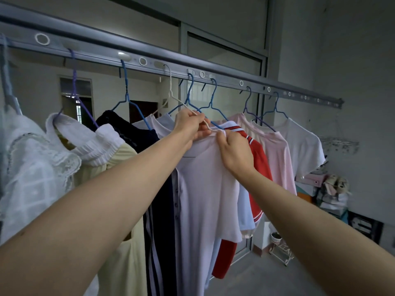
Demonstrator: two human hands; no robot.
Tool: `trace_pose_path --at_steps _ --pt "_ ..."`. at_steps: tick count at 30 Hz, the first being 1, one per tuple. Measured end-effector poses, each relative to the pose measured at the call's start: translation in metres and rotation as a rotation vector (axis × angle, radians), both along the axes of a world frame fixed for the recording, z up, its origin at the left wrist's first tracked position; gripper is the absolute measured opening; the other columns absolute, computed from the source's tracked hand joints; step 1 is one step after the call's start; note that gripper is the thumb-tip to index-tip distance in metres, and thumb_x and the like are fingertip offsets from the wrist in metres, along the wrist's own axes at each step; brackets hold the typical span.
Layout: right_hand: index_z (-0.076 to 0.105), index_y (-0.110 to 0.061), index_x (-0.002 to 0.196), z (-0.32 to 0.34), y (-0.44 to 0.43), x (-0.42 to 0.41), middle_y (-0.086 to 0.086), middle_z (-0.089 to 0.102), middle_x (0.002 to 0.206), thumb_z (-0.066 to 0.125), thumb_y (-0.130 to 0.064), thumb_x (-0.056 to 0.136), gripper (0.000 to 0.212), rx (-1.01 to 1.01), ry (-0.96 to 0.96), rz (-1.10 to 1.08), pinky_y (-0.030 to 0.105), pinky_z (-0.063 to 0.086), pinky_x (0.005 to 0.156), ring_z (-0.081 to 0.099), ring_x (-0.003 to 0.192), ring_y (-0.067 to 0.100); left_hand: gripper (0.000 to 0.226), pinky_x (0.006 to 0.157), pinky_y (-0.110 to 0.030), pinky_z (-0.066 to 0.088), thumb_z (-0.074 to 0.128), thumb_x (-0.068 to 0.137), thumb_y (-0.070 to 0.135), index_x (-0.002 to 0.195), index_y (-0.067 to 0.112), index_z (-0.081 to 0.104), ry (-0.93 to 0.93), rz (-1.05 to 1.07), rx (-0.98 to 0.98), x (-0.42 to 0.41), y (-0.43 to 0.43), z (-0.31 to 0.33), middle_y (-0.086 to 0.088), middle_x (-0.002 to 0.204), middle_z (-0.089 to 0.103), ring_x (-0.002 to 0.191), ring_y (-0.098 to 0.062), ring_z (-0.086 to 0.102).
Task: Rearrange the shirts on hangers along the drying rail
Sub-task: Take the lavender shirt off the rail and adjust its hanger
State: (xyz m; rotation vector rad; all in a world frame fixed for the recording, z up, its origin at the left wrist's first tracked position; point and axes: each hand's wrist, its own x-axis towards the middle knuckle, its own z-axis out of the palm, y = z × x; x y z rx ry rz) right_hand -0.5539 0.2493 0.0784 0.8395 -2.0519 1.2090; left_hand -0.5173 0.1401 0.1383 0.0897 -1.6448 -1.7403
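Left hand (190, 124) pinches white hanger (171, 91), right hand (233, 151) grips pale shirt (205, 189) at shoulder

One drying rail (224, 79) is fitted. Eight hangers hook onto the drying rail: four blue hangers (125, 82), two purple hangers (74, 80), one white hanger (170, 88) and one pale hanger (6, 82) at the rail's left end. Garments below the rail number at least eight (overlap under the rail's middle prevents a firm total): one white lace top (32, 157), one cream dress (119, 263), one navy garment (136, 133), one pale lilac shirt (203, 189), one light blue piece (245, 212), one red shirt (258, 159), one pink shirt (275, 150), one white T-shirt (303, 142). Hands below the rail: two, one left hand (190, 124) and one right hand (233, 150).
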Motion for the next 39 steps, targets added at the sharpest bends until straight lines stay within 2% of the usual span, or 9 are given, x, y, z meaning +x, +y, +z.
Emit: trace_pose_path --at_steps 5,8,12,15,18,22,27,34,39 --pt "0.063 -0.010 0.083 0.004 0.005 0.004 0.007 0.065 0.096 0.032 -0.029 0.099 0.040 0.066 0.057 -0.003 0.032 0.045 0.076 0.059 0.091 0.024 0.026 0.042 -0.022 0.051 0.045 0.095 0.004 0.070 0.011 0.047 -0.044 0.017 -0.004 -0.004 0.002 0.002 -0.007 0.065 0.055 0.050 -0.012 0.047" --pt "0.060 -0.005 0.083 0.003 -0.001 0.008 0.017 0.065 0.097 0.030 -0.030 0.101 0.043 0.212 -0.133 0.064 0.035 0.044 0.079 0.059 0.093 0.031 0.027 0.041 -0.023 0.050 0.044 0.095 0.003 0.070 0.011 0.047 -0.130 0.077 -0.049 -0.002 -0.006 -0.004 -0.006 0.066 0.055 0.051 -0.012 0.048" --pt "0.051 -0.006 0.086 0.006 -0.018 0.013 0.022 0.058 0.100 0.031 -0.024 0.102 0.031 0.314 -0.271 0.166 0.029 0.033 0.071 0.046 0.085 0.023 0.025 0.042 -0.025 0.051 0.042 0.094 0.000 0.072 0.010 0.046 -0.228 0.181 -0.091 -0.001 -0.019 -0.005 -0.008 0.070 0.057 0.050 -0.013 0.048" --pt "0.057 -0.003 0.095 0.008 -0.033 0.014 0.018 0.053 0.094 0.034 -0.024 0.100 0.032 0.248 -0.401 0.240 0.043 0.049 0.080 0.052 0.086 0.031 0.021 0.052 -0.031 0.053 0.044 0.092 -0.006 0.076 0.008 0.049 -0.254 0.229 -0.086 -0.001 -0.025 0.000 -0.008 0.067 0.055 0.053 -0.014 0.047" --pt "0.059 0.005 0.109 0.005 -0.043 0.014 0.023 0.059 0.099 0.035 -0.024 0.100 0.039 0.177 -0.505 0.259 0.055 0.053 0.085 0.061 0.097 0.044 0.014 0.047 -0.030 0.051 0.045 0.091 -0.006 0.089 0.006 0.051 -0.259 0.231 -0.088 -0.003 -0.031 0.001 -0.008 0.067 0.054 0.055 -0.014 0.049" --pt "0.062 0.003 0.108 -0.006 -0.057 0.009 0.025 0.064 0.108 0.036 -0.017 0.098 0.034 0.066 -0.487 0.261 0.053 0.051 0.089 0.060 0.103 0.043 0.012 0.040 -0.027 0.051 0.046 0.092 -0.004 0.093 0.007 0.050 -0.253 0.217 -0.093 -0.007 -0.039 -0.003 -0.008 0.071 0.056 0.060 -0.014 0.053" --pt "0.061 -0.006 0.115 -0.022 -0.065 0.009 0.015 0.065 0.113 0.035 -0.018 0.100 0.032 -0.107 -0.419 0.287 0.041 0.047 0.092 0.059 0.106 0.031 0.020 0.048 -0.032 0.050 0.046 0.087 -0.010 0.087 0.010 0.046 -0.255 0.219 -0.060 -0.017 -0.043 -0.006 -0.010 0.078 0.054 0.064 -0.016 0.048" --pt "0.059 -0.009 0.119 -0.025 -0.073 0.003 0.013 0.063 0.117 0.036 -0.019 0.101 0.031 -0.182 -0.451 0.377 0.040 0.045 0.097 0.058 0.109 0.028 0.016 0.044 -0.031 0.048 0.039 0.092 -0.008 0.094 0.006 0.047 -0.273 0.246 0.005 -0.019 -0.047 0.000 -0.010 0.064 0.051 0.055 -0.017 0.045" --pt "0.062 -0.010 0.113 -0.027 -0.076 0.001 0.010 0.065 0.108 0.033 -0.027 0.102 0.035 -0.092 -0.322 0.313 0.030 0.040 0.078 0.056 0.095 0.022 0.022 0.045 -0.029 0.055 0.044 0.092 -0.003 0.073 0.004 0.052 -0.354 0.194 -0.083 -0.007 -0.060 0.001 -0.009 0.063 0.052 0.053 -0.014 0.048"
